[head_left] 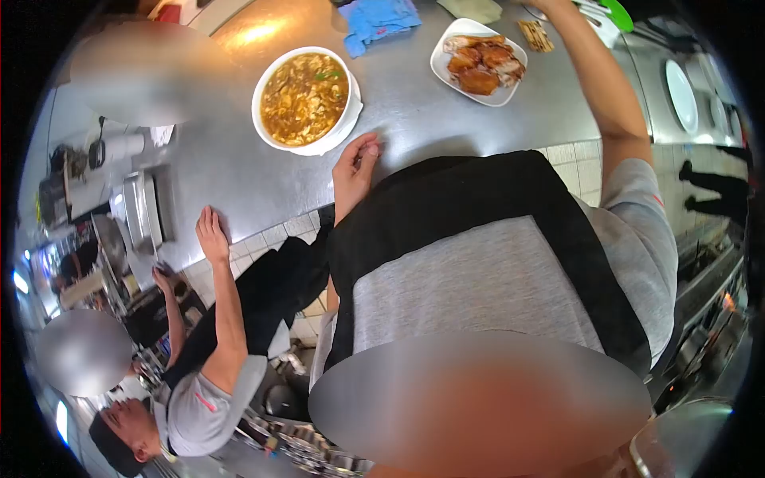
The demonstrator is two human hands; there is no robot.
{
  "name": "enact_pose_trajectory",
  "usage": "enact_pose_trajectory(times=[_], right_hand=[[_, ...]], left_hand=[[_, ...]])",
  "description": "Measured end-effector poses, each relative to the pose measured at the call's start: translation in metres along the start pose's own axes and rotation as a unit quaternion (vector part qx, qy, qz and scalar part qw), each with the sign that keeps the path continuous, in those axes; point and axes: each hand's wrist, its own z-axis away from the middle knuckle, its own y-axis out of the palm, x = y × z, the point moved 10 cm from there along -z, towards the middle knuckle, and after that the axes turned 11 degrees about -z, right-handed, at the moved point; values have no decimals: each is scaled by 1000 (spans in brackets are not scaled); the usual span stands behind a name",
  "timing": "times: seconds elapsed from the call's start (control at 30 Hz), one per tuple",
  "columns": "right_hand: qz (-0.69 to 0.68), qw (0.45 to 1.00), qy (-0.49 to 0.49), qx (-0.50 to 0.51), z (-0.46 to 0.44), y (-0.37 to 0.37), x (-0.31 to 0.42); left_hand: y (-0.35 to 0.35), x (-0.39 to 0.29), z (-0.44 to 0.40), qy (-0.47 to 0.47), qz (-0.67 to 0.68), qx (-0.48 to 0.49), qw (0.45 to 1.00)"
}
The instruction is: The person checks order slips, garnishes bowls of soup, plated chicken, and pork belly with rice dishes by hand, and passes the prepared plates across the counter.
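My left hand (pixel 356 169) rests at the steel counter's near edge, its fingers curled in and nothing visible in them. Just beyond it is a white bowl (pixel 305 99) of brown soup with egg-like shreds, on a white plate (pixel 351 127). My right arm stretches to the top edge, where only a small part of my right hand (pixel 539 4) shows; its fingers are cut off. Below that hand lies a small ribbed brown piece (pixel 536 37). To its left, a white squarish plate (pixel 505 97) holds browned, glazed meat pieces.
A blue cloth (pixel 381 25) and a pale green cloth (pixel 472 9) lie at the top. White and green utensils (pixel 617 14) are at the upper right. On the left, a co-worker's hand (pixel 213 234) rests on the counter near a metal tray (pixel 143 213).
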Motion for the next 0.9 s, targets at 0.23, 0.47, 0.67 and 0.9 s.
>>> enact_pose_trajectory(times=[0.23, 0.47, 0.67, 0.9], right_hand=[[333, 822, 318, 333, 113, -13, -6], [278, 881, 246, 294, 127, 8, -9], [305, 887, 227, 262, 148, -8, -21], [214, 921, 200, 257, 152, -1, -14]], left_hand=[[35, -40, -27, 67, 1, 92, 994], [66, -45, -35, 68, 3, 125, 990], [67, -40, -42, 67, 6, 94, 993], [71, -42, -46, 52, 11, 65, 996]])
